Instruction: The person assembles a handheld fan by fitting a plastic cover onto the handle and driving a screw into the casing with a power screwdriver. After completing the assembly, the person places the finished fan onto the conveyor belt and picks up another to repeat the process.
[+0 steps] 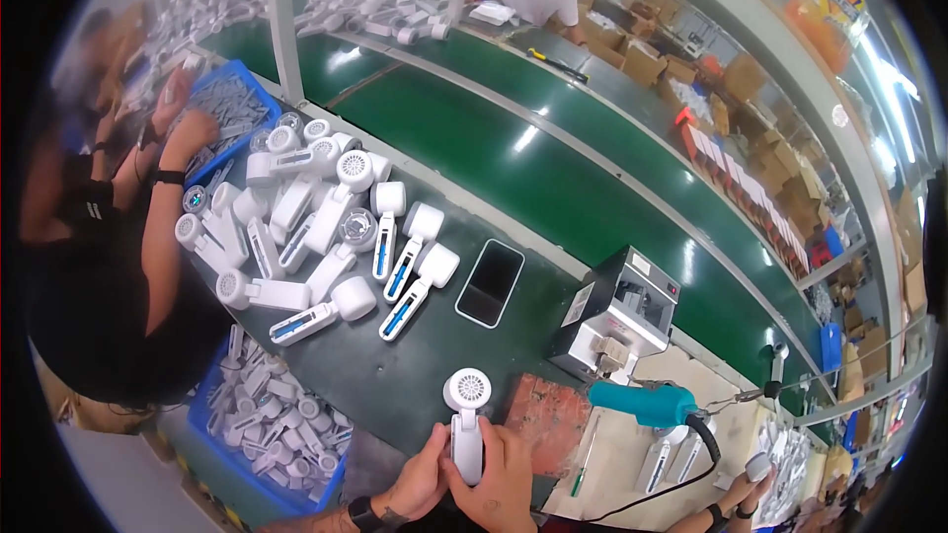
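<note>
Low in the middle, a white handheld device (467,444) stands with its round, perforated head pointing away from me. My left hand (420,479) closes on the left side of its handle. My right hand (501,486) wraps the handle's right side, fingers along the edge and thumb across the lower end. Both hands hide the bottom of the handle. Beyond them, several similar white devices (405,286) lie on the dark table; some have a slot in the handle showing a blue strip. A reddish mat (545,422) is just right of my right hand.
A phone (491,282), a screw-feeder machine (620,321) and a teal electric screwdriver (642,403) with a black cord are nearby. At left, a co-worker's arm (168,217) reaches to a blue tray (259,89). Below is a full blue bin (331,494). A green conveyor (474,138) runs behind.
</note>
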{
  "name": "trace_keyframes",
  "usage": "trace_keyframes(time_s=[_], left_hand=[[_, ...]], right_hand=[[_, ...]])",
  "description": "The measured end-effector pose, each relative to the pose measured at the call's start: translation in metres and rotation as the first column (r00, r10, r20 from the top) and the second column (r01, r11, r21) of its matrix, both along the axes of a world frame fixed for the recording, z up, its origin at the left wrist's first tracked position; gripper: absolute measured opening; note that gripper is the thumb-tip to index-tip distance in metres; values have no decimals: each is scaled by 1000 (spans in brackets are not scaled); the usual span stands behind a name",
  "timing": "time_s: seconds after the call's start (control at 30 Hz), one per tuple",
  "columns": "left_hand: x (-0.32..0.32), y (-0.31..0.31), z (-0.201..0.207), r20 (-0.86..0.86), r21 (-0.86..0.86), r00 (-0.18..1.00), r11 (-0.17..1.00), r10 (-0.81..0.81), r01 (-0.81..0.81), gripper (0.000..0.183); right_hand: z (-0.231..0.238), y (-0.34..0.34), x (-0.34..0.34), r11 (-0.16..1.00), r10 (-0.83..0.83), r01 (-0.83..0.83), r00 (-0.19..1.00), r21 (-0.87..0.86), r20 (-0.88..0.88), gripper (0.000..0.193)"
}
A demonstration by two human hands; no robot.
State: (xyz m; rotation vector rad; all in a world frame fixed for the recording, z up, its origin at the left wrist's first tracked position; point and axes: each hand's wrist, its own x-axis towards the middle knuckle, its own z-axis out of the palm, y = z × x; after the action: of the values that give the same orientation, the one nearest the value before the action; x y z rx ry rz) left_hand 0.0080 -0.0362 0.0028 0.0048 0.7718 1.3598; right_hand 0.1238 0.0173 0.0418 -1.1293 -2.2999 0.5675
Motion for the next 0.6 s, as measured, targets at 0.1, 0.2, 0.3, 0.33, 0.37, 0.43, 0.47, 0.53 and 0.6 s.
trace_keyframes(time_s=[0.1,0.2,0.3,0.33,0.37,0.43,0.47,0.53,0.6], left_hand=[[2,-7,2,28,-9,999,1000,27,-27,57],[7,-9,3,65,-17,997,999,32,-31,54],[5,-7,-14,2,-29,998,998,60,-60,44],[4,-6,-24,-88,-11,994,998,64,-65,39],[2,1,-19,-111,-55,987,991,115,-122,32],[-13,2,-7,-338,90,940,996,33,-3,35],[-13,5,7,-243,90,969,996,38,-17,35],[-9,17,11,-185,111,980,992,73,-53,39],[-3,16,1,-169,58,985,998,44,-35,39]], right_hand=[[7,-11,-4,1000,-25,24,999,-21,-39,67],[0,-21,2,995,-57,53,998,-85,-35,65],[1,-23,1,993,-116,116,993,-4,-1,56],[-1,-11,5,997,-61,57,995,-55,-85,58],[3,-7,12,991,-23,3,989,-133,-149,60],[-4,-2,24,994,-71,43,959,-104,-276,66],[-5,-4,36,987,-127,90,946,-134,-298,67],[-12,0,55,975,-220,196,908,-103,-355,71],[-31,-1,63,964,-261,256,847,-73,-464,75]])
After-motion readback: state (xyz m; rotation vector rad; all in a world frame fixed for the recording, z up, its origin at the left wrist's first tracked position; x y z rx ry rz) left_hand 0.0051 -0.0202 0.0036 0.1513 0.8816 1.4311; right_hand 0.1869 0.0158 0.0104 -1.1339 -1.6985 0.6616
